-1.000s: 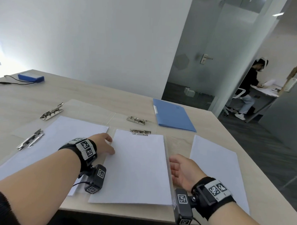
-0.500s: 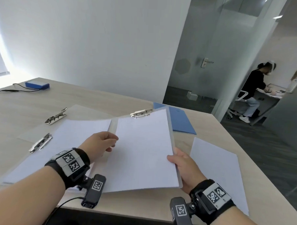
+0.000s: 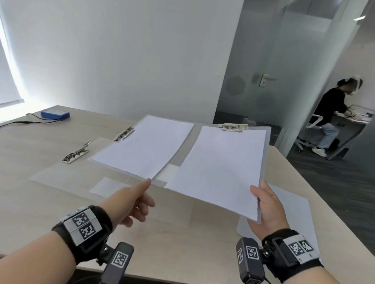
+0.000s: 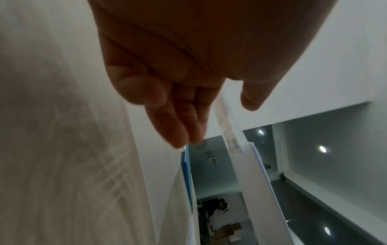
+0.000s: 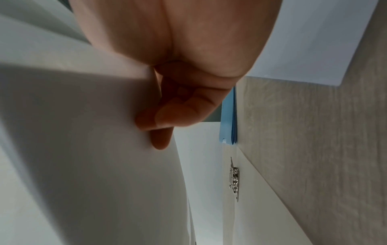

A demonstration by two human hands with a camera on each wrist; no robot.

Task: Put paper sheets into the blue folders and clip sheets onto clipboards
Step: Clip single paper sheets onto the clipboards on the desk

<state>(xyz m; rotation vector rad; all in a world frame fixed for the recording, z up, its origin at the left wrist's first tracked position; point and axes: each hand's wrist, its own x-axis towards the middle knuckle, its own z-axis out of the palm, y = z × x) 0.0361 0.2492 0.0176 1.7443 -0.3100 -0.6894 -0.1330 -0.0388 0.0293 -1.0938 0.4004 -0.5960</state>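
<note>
Both hands hold clear clipboards up over the wooden table. My right hand grips the near right corner of the right clipboard, thumb on top and fingers curled beneath; a white sheet sits under its metal clip. My left hand holds the near corner of the left clipboard, whose edge runs between thumb and fingers. A third clipboard lies flat on the table. The blue folders lie behind the raised boards, hidden in the head view.
A loose white sheet lies on the table under my right hand. A blue box with a black cable sits at the back left. A glass door stands beyond the table; a person sits at a desk in the far room.
The right clipboard has risen off the table in my right hand. My left hand left its edge and has lifted the left clipboard as well. The head has tilted upward.
</note>
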